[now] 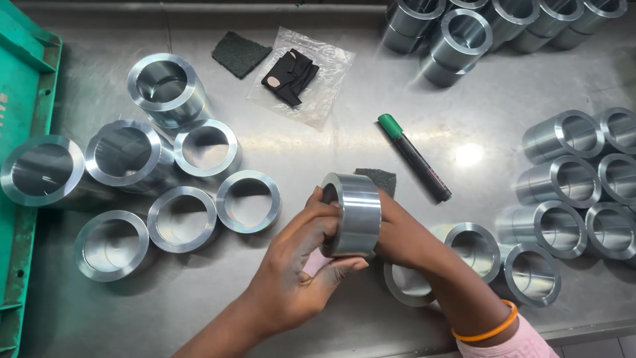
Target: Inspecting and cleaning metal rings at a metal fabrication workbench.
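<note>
Centrally, above the steel worktable (344, 142), a short polished steel ring (358, 213) is held on edge between both hands. The left hand (301, 265) clasps its near face, thumb under the rim and fingers curled into the bore. The right hand (397, 235) is mostly hidden behind the ring; it appears to press the far face, grip unclear. A dark abrasive pad (379, 179) peeks out behind. A green-capped black marker (414, 157) lies nearby. Matching rings at the frame edges are cut off.
</note>
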